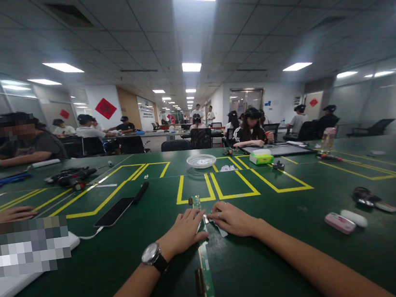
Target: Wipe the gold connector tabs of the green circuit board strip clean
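A long narrow green circuit board (208, 283) lies lengthwise on the green table in front of me, with brown flexible tabs (199, 281) at its left edge. My left hand (183, 232), with a watch at the wrist, rests over the board, its fingers spread across it and the thumb lower down. Just right of the board, my right hand (233, 218) has its fingers bent together at a small silvery-white piece (206, 219) by the board's edge. A white slip (221, 229) shows under those fingers. Whatever is between the fingertips is too small to make out.
Left of me are a phone (115, 212) with a white cable, a white device (15, 289) and another person's hand (6, 215). Ahead are a white basket (201, 161) and a green box (261, 157). Pink (339, 223) and white cases and keys (372, 198) lie right.
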A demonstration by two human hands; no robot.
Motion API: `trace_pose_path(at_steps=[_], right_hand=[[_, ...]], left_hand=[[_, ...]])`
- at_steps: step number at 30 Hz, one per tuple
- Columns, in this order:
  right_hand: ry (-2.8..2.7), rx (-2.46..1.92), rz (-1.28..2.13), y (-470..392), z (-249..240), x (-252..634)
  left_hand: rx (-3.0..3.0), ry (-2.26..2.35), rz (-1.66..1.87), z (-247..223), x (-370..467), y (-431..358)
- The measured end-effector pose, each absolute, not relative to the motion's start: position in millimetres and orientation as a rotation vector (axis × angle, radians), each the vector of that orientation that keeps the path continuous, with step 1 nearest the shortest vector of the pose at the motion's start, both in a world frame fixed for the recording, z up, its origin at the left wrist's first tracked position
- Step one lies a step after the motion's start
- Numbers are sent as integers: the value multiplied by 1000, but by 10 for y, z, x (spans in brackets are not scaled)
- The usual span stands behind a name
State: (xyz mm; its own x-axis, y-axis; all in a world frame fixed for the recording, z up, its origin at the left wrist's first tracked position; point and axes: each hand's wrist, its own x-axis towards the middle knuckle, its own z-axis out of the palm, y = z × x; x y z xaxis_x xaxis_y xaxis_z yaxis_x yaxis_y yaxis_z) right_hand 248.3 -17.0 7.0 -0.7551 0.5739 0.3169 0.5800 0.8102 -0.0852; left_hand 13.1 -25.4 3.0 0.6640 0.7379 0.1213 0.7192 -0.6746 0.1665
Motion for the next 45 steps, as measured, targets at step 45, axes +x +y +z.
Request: trace_pose_path(at_steps=[45], right_hand=[[-2503,-1079,-111,-191,-34,2328]], left_hand=[[2627,1429,159,-167,88,-112]])
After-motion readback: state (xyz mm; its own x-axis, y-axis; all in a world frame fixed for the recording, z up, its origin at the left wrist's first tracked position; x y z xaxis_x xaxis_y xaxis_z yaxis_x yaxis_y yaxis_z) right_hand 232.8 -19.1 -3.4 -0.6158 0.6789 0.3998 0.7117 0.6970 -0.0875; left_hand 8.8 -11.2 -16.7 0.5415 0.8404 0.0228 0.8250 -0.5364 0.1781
